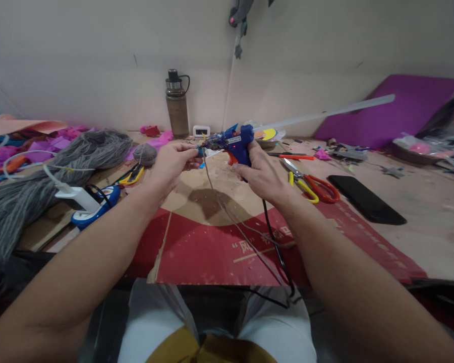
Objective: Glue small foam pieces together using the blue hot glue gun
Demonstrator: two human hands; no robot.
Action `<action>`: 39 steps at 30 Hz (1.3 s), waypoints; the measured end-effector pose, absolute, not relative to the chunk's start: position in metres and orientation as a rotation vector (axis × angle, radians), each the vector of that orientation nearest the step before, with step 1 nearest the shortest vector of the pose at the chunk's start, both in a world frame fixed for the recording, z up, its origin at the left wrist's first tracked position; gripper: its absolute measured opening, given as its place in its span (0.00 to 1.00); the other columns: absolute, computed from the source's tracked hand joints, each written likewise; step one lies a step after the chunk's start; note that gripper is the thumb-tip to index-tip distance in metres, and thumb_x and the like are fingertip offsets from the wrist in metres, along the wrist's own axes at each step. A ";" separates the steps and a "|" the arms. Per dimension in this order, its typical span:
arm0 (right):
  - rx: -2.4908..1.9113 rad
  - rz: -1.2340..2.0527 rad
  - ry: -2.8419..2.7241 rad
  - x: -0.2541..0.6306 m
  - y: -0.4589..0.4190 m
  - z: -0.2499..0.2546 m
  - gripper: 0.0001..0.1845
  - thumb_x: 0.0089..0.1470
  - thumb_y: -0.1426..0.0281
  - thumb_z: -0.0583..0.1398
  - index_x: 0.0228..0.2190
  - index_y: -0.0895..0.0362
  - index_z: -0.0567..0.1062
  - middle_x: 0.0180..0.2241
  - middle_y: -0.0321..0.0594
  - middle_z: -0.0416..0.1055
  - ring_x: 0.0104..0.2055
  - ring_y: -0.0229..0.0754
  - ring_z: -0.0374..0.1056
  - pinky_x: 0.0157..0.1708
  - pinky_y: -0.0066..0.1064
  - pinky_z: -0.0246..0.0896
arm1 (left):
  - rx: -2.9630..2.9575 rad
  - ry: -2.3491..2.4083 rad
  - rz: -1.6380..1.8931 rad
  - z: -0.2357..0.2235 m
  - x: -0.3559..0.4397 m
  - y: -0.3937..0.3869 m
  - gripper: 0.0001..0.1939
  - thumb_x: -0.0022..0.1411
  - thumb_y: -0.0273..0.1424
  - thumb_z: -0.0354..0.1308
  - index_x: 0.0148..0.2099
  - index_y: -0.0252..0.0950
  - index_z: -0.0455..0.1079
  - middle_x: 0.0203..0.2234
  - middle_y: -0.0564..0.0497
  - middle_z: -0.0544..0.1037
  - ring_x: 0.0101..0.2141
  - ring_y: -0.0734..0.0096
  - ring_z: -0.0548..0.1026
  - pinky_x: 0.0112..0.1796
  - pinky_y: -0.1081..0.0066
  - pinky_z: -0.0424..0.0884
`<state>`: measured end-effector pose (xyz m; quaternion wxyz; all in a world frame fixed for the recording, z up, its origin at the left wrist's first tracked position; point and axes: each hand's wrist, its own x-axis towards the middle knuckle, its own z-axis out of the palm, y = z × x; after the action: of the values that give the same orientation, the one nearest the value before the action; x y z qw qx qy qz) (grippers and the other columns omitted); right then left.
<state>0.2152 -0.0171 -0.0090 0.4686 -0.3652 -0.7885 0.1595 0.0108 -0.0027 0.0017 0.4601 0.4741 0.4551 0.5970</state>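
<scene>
Centre of frame, slightly above mid: glue gun (240,146), blue w/ orange trigger, held approx. level, nozzle twd L. R hand (263,174) wrapped round its handle; trigger partly behind fingers, so can't tell if pressed. L hand (177,161) pinching small blue-green bit (200,150) in fingertips, right by nozzle; contact w/ nozzle can't be made out. Grey strand (212,186) hangs from abt. there, runs down to lower centre; its upper end unclear.

Writing: white label (234,139) on gun body, print too small to read. Lower centre, red part of board (196,252) has pale Chinese characters after an opening quote mark, underlined; line runs up to R forearm, remainder hidden. 2nd pale line, mid-right on red, blurred, illegible. Clock (202,131), upper centre: dark display, digits n/r.

Hidden/cut off: glue stick (333,111) sticks out of gun's rear twd upper right; front end inside gun. Power strip (109,196), mid-left, partly under white adapter (85,199) & L forearm. Grey yarn (102,151) cut by left edge. Dangling figure (242,15), top centre, cropped by upper edge.
</scene>
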 end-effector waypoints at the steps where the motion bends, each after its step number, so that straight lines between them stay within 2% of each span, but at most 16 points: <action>1: -0.891 0.399 -1.933 0.215 -0.018 -0.009 0.31 0.49 0.71 0.57 0.57 0.54 0.65 0.53 0.44 0.69 0.58 0.55 0.60 0.61 0.56 0.51 | 1.166 1.122 1.470 0.002 0.011 -0.003 0.05 0.51 0.20 0.64 0.28 0.30 0.71 0.18 0.50 0.75 0.18 0.78 0.72 0.23 0.78 0.70; 6: -0.918 0.415 -1.936 0.213 -0.024 -0.002 0.31 0.48 0.72 0.56 0.57 0.55 0.64 0.54 0.46 0.69 0.57 0.56 0.61 0.59 0.57 0.53 | 1.160 1.142 1.468 0.002 0.011 -0.002 0.05 0.50 0.20 0.65 0.28 0.30 0.71 0.18 0.50 0.75 0.18 0.77 0.72 0.24 0.75 0.71; 11: -0.962 0.432 -1.916 0.213 -0.029 0.003 0.29 0.47 0.72 0.57 0.53 0.56 0.67 0.51 0.48 0.69 0.53 0.56 0.63 0.56 0.55 0.56 | 1.140 1.167 1.473 0.004 0.011 -0.003 0.04 0.51 0.19 0.62 0.27 0.29 0.71 0.18 0.50 0.75 0.19 0.78 0.73 0.24 0.77 0.70; 13: -0.983 0.498 -1.868 0.214 -0.028 0.003 0.26 0.46 0.72 0.58 0.50 0.56 0.68 0.47 0.47 0.70 0.49 0.53 0.65 0.52 0.52 0.61 | 1.126 1.170 1.471 0.005 0.011 -0.003 0.04 0.52 0.18 0.61 0.27 0.29 0.71 0.17 0.51 0.74 0.18 0.78 0.72 0.23 0.78 0.70; 16: -0.973 0.763 -1.719 0.214 -0.027 0.001 0.19 0.46 0.72 0.57 0.43 0.54 0.67 0.35 0.40 0.70 0.35 0.44 0.67 0.38 0.41 0.68 | 1.115 1.157 1.483 0.005 0.012 -0.004 0.05 0.51 0.18 0.62 0.27 0.29 0.70 0.17 0.52 0.73 0.19 0.78 0.72 0.24 0.78 0.71; 19: -0.878 1.052 -1.489 0.215 -0.026 0.000 0.14 0.44 0.74 0.58 0.36 0.53 0.65 0.26 0.31 0.62 0.25 0.35 0.60 0.27 0.32 0.64 | 1.111 1.137 1.496 0.004 0.012 -0.004 0.06 0.50 0.18 0.63 0.28 0.30 0.69 0.17 0.53 0.73 0.20 0.78 0.73 0.25 0.77 0.71; 22: -0.836 1.228 -1.263 0.218 -0.021 0.001 0.13 0.42 0.76 0.59 0.31 0.53 0.62 0.23 0.28 0.58 0.22 0.32 0.57 0.23 0.27 0.61 | 1.109 1.133 1.468 0.002 0.011 -0.005 0.06 0.51 0.19 0.64 0.29 0.31 0.69 0.17 0.53 0.73 0.20 0.77 0.74 0.24 0.78 0.70; 26: -1.026 1.308 -1.050 0.224 -0.008 -0.003 0.14 0.42 0.80 0.60 0.25 0.54 0.60 0.21 0.31 0.61 0.20 0.31 0.58 0.20 0.25 0.60 | 1.166 1.144 1.413 0.001 0.011 -0.006 0.05 0.51 0.21 0.64 0.30 0.31 0.69 0.18 0.52 0.74 0.18 0.77 0.74 0.18 0.80 0.63; 29: -1.325 1.314 -1.115 0.229 0.004 -0.013 0.10 0.45 0.81 0.58 0.24 0.56 0.64 0.19 0.34 0.65 0.19 0.32 0.59 0.21 0.26 0.61 | 1.210 1.152 1.393 0.001 0.013 -0.008 0.05 0.51 0.21 0.63 0.30 0.31 0.69 0.18 0.52 0.74 0.18 0.78 0.73 0.16 0.80 0.59; 32: -1.663 1.095 -1.405 0.236 0.012 -0.022 0.07 0.50 0.76 0.59 0.22 0.58 0.69 0.22 0.41 0.70 0.23 0.37 0.66 0.27 0.31 0.66 | 1.260 1.150 1.380 0.001 0.016 -0.009 0.05 0.50 0.21 0.63 0.31 0.31 0.70 0.19 0.52 0.74 0.19 0.77 0.73 0.16 0.80 0.58; 34: -1.889 0.701 -1.662 0.243 0.013 -0.024 0.09 0.51 0.70 0.61 0.22 0.59 0.70 0.27 0.49 0.73 0.32 0.47 0.71 0.34 0.38 0.66 | 1.325 1.130 1.387 0.000 0.018 -0.010 0.04 0.51 0.22 0.63 0.31 0.31 0.70 0.20 0.52 0.74 0.19 0.78 0.73 0.16 0.80 0.58; 36: -1.995 0.281 -1.812 0.246 0.009 -0.021 0.12 0.52 0.65 0.61 0.22 0.59 0.71 0.32 0.56 0.73 0.40 0.56 0.71 0.40 0.44 0.63 | 1.394 1.122 1.410 -0.002 0.019 -0.010 0.04 0.51 0.23 0.62 0.31 0.31 0.71 0.21 0.51 0.74 0.20 0.77 0.74 0.17 0.79 0.59; 37: -1.972 0.145 -1.827 0.245 0.006 -0.018 0.13 0.53 0.64 0.60 0.23 0.59 0.71 0.33 0.57 0.73 0.43 0.58 0.71 0.42 0.45 0.62 | 1.420 1.126 1.419 -0.002 0.019 -0.010 0.03 0.51 0.23 0.62 0.31 0.31 0.71 0.21 0.51 0.75 0.20 0.77 0.74 0.17 0.78 0.60; 39: -1.793 0.089 -1.759 0.237 -0.003 -0.013 0.11 0.55 0.64 0.57 0.25 0.58 0.69 0.33 0.53 0.72 0.42 0.54 0.70 0.43 0.44 0.61 | 1.460 1.136 1.424 -0.004 0.020 -0.011 0.04 0.51 0.24 0.62 0.31 0.32 0.70 0.21 0.51 0.75 0.21 0.76 0.74 0.18 0.77 0.62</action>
<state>0.2366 -0.0027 -0.0134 0.3092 -0.6784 -0.6656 0.0335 0.0195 -0.0107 -0.0036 0.3924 0.5753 0.4476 0.5610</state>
